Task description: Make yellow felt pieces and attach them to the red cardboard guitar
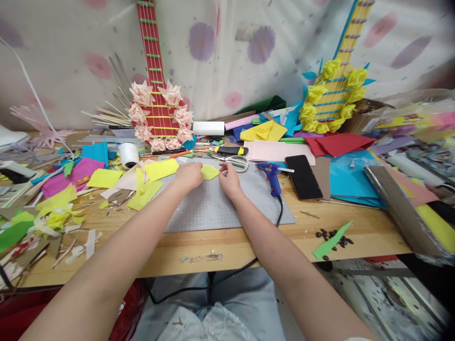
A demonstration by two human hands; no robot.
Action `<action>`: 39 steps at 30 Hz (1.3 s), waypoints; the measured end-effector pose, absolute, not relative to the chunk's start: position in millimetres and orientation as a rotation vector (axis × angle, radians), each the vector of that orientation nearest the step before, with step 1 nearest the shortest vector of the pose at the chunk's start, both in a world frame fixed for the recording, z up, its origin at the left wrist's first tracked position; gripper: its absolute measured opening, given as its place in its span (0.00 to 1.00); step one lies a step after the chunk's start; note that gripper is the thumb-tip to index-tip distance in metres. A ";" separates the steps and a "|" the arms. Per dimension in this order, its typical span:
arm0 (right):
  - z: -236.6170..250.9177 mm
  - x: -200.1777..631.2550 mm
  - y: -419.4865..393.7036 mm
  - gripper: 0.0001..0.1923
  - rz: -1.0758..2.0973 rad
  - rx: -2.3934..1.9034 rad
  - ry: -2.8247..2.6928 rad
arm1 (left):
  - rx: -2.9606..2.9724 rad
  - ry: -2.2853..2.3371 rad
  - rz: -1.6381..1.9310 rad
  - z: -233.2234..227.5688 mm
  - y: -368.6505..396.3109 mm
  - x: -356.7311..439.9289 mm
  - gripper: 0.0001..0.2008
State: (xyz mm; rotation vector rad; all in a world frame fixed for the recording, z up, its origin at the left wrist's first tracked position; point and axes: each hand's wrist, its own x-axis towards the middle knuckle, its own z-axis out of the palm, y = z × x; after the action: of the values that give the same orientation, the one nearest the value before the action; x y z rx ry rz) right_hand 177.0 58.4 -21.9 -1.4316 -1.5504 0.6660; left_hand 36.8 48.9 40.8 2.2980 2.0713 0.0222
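L hand (188, 176) & R hand (229, 179) both pinch yellow paper piece (209, 172) on grey cutting mat (220, 208), scissors (237, 162) just behind.

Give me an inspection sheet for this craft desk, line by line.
Surface: wooden table with a grey cutting mat.
Job's things: small yellow paper piece, pinched from both sides on the mat.
Clutter: white-handled scissors, blue glue gun, black phone, white tape roll, dark seeds, coloured paper scraps.
Grips: left hand and right hand both closed on the paper.
Cables: black glue gun cord runs off the table edge.
Surroundings: floral cloth backdrop, two flower-trimmed paper guitars.
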 end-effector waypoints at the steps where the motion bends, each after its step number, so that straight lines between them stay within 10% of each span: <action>1: -21.5 178.1 58.7 0.20 0.658 -1.431 -1.558 | 2.291 2.067 0.040 40.2 52.3 34.0 0.19; 7: -22.5 179.4 58.0 0.17 0.605 -1.390 -1.691 | 2.651 1.535 0.099 16.9 62.3 10.5 0.22; 25: -17.5 173.9 43.3 0.25 0.420 -1.249 -2.127 | 2.490 1.873 0.531 -9.0 12.9 9.6 0.18; 39: -21.1 160.2 41.7 0.08 0.261 -1.186 -2.365 | 2.205 2.087 0.787 -15.4 0.7 0.9 0.11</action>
State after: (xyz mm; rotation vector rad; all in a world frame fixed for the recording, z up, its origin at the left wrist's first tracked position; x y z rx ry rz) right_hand 160.2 41.7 -21.1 -1.1859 -2.3651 0.2610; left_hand 0.9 0.7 -15.4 2.2047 2.0868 0.7866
